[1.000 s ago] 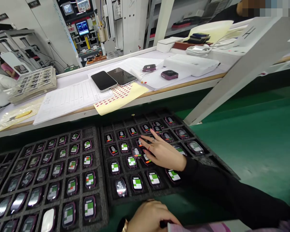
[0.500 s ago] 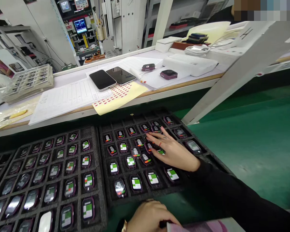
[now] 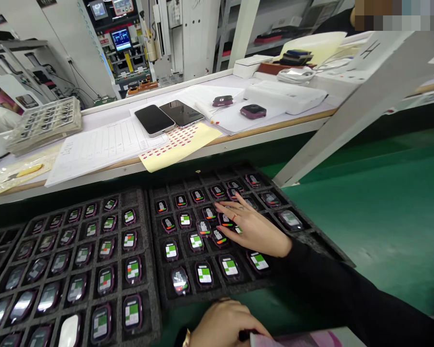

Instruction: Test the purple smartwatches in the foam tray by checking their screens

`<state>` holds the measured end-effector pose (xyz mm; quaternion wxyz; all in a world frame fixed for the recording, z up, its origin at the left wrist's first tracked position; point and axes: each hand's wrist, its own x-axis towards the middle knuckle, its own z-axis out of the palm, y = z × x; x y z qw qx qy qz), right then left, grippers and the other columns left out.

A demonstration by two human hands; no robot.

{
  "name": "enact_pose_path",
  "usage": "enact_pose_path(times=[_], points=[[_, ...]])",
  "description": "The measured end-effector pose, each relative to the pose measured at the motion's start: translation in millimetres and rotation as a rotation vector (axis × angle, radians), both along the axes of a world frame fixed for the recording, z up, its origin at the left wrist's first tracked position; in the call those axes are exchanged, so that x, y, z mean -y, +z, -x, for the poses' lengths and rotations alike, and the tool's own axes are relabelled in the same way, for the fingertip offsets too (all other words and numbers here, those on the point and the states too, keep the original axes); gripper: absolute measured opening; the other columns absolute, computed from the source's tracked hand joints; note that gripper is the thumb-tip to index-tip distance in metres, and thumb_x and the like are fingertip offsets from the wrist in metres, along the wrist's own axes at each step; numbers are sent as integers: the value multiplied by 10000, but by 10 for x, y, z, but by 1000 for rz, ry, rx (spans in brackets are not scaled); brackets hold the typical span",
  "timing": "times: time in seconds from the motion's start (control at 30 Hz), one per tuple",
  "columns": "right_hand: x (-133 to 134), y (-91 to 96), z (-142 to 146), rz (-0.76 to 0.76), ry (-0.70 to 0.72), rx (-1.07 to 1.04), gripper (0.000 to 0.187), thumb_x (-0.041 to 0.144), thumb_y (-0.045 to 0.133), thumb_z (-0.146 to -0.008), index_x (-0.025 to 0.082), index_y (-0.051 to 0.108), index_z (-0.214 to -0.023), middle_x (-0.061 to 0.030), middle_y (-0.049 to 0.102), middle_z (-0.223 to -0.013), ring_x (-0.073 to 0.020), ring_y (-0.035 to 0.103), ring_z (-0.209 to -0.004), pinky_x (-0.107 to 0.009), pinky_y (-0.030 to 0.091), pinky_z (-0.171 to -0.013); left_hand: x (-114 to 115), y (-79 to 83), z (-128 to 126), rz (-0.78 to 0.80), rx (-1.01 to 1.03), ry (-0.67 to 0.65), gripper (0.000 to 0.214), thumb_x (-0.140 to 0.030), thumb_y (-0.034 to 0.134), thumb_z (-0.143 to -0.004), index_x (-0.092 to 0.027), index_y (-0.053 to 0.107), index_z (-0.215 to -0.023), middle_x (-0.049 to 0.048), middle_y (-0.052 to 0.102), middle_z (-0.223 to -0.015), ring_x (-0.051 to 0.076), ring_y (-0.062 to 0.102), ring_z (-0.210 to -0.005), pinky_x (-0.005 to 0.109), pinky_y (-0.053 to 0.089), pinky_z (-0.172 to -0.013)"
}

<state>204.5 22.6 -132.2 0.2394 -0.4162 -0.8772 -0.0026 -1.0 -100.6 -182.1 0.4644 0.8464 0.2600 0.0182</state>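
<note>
My right hand is open over the right foam tray, its fingers stretched out and spread. Its fingertips lie on or just above the smartwatches in the middle; whether they touch cannot be told. Beside the thumb is a smartwatch with an orange bar on its screen. Other smartwatches, such as this one, show green and white blocks. At the bottom edge, my left hand is closed with curled fingers. What it holds, if anything, is hidden. A pink and white item lies against its fingertips, partly cut off.
To the left stands another foam tray full of smartwatches. Behind is a shelf with two phones, a sheet of red stickers, papers and two more watches. A slanted white post rises on the right.
My right hand has shifted slightly left and its fingers have moved over the middle watches. My left hand stays in place.
</note>
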Motion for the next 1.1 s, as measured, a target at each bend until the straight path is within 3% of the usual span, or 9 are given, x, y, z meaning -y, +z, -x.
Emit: enact_pose_path(times=[0.1,0.33,0.53,0.77,1.1], points=[[20,31,74,11,46,-12,430,221,459,-1046,98,495,-1457,-175,673,-1267,-316,576,-1278,-655,280,-1205,-3,12,0,5,-5,3,238,-235,699,-900,-263,736,-1133,10,747,-949,169,694,-940,232,467,-868],[-23,69,209,28,45,117,376,223,454,-1020,34,641,-1285,-184,745,-1032,-349,581,-1266,-691,231,-1203,4,24,3,9,4,11,240,-226,714,-892,-252,740,-1129,10,749,-947,168,693,-934,229,461,-854],[-52,139,8,-22,-33,4,385,160,416,-1002,118,632,-1319,-130,740,-1119,-322,600,-1251,-685,206,-1217,-4,4,5,2,13,5,225,-245,718,-895,-253,741,-1119,8,751,-938,162,698,-922,223,462,-843],[56,-32,-366,-37,-144,-67,364,186,391,-1014,144,633,-1282,-139,708,-1202,-314,635,-1207,-712,171,-1212,-3,-52,-3,-4,2,-11,217,-244,721,-894,-244,746,-1109,18,750,-924,159,699,-910,216,465,-826],[145,-163,-323,-29,-112,-110,368,148,416,-1003,136,580,-1332,-161,680,-1245,-320,572,-1285,-729,255,-1172,10,-58,-12,6,9,5,205,-250,710,-900,-235,747,-1101,29,752,-940,168,700,-915,226,481,-831]])
